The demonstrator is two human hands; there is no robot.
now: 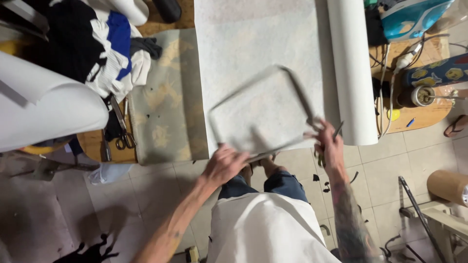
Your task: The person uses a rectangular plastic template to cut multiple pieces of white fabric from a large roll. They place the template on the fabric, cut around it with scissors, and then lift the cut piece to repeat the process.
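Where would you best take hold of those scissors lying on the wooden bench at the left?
Take the scissors by the two finger loops, which lie at the near end, toward the bench's front edge, with the blades pointing away toward the pile of clothes. Coming from the near side, a hand reaches the loops first and stays clear of the blades. Both hands are busy now at the white sheet.
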